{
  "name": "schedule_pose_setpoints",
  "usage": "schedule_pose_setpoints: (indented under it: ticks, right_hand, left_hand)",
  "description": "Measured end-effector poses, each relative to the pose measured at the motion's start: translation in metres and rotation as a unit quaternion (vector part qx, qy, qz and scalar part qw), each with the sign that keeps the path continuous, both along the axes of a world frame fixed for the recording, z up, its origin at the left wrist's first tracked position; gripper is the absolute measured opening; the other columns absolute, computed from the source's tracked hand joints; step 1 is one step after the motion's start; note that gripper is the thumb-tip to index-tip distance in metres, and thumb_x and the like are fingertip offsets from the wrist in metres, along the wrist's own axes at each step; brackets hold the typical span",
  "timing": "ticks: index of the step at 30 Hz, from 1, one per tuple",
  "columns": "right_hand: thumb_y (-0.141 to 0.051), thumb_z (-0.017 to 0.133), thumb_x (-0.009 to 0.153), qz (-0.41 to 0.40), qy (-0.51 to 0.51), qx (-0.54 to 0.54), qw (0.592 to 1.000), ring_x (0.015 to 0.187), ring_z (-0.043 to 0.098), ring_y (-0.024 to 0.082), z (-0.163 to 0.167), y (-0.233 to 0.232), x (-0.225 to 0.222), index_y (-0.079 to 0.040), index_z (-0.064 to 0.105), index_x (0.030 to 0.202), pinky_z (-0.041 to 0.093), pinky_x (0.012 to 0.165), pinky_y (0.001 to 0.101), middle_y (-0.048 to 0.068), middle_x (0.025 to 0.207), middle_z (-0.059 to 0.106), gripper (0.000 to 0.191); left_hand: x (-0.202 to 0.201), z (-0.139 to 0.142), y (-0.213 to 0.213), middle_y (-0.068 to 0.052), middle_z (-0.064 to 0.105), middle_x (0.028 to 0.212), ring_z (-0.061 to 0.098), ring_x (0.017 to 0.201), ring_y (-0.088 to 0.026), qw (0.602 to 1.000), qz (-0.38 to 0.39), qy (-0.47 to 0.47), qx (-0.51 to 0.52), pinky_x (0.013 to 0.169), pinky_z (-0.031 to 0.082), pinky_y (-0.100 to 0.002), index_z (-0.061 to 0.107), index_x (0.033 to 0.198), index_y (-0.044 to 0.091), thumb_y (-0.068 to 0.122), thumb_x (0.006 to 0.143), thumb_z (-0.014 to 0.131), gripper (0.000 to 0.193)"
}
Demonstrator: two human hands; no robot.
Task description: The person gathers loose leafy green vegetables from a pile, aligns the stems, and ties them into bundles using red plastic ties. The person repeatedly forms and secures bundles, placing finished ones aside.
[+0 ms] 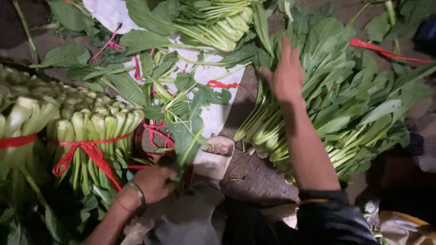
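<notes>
My left hand (152,181), with a bangle on the wrist, grips the stems of a small bunch of leafy greens (184,113) that stands up from it. My right hand (286,75) reaches out with fingers spread and rests on a large loose pile of green-stemmed leafy vegetables (345,104) at the right. My foot in a white sandal (217,154) sits between the two hands.
Tied bundles of greens with red ribbon (86,152) are stacked at the left, cut ends facing me. More bundles (218,25) lie at the top on white sheeting (213,77). Loose red ties (381,51) and leaves are scattered on the dark ground.
</notes>
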State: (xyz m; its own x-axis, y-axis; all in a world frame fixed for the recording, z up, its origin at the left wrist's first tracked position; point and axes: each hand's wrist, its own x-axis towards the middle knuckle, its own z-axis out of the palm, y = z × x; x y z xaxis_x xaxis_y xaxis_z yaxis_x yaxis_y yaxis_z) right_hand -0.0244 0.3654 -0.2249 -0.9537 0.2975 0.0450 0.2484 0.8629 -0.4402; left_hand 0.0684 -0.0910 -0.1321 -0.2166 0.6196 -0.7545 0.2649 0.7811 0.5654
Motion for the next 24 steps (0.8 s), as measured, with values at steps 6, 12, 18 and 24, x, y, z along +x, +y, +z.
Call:
schedule_pose_setpoints:
  ticks: [6, 12, 18, 24]
  right_hand:
    - [-0.032, 0.09, 0.09, 0.007, -0.007, -0.057, 0.998, 0.088, 0.066, 0.036, -0.009, 0.013, -0.042, -0.006, 0.077, 0.108, 0.054, 0.08, 0.0466, 0.021, 0.095, 0.067, 0.034]
    - [-0.012, 0.076, 0.104, -0.094, 0.143, -0.358, 0.918, 0.074, 0.063, 0.012, 0.025, 0.019, -0.05, -0.004, 0.064, 0.1, 0.056, 0.068, 0.0282, 0.003, 0.089, 0.066, 0.015]
    - [-0.01, 0.066, 0.101, 0.258, -0.069, -0.367, 0.891, 0.074, 0.064, 0.02, 0.051, -0.148, 0.068, -0.01, 0.064, 0.109, 0.057, 0.065, 0.0355, 0.006, 0.091, 0.064, 0.008]
    - [-0.011, 0.057, 0.095, 0.183, 0.0, -0.146, 0.972, 0.079, 0.066, 0.031, -0.001, -0.15, 0.044, -0.016, 0.067, 0.121, 0.056, 0.066, 0.0449, 0.012, 0.096, 0.064, 0.028]
  left_hand:
    - [0.03, -0.004, -0.02, -0.016, 0.061, 0.119, 0.055, 0.114, -0.039, 0.99, -0.061, 0.085, -0.098, 0.093, 0.048, -0.052, 0.063, 0.119, 0.009, 0.033, 0.082, 0.072, 0.045]
    - [-0.044, 0.012, 0.062, -0.021, 0.057, 0.135, 0.053, 0.123, -0.042, 0.908, 0.18, 0.361, 0.117, 0.096, 0.044, -0.054, 0.059, 0.133, 0.006, 0.029, 0.086, 0.074, 0.055]
    - [-0.108, 0.015, 0.093, -0.02, 0.055, 0.147, 0.053, 0.137, -0.042, 0.818, 0.274, 0.435, 0.258, 0.117, 0.043, -0.05, 0.057, 0.144, 0.007, 0.019, 0.1, 0.067, 0.047]
    - [-0.061, -0.072, 0.077, -0.02, 0.054, 0.141, 0.047, 0.134, -0.044, 0.914, 0.018, 0.385, 0.129, 0.11, 0.038, -0.056, 0.067, 0.126, 0.017, 0.023, 0.075, 0.073, 0.051]
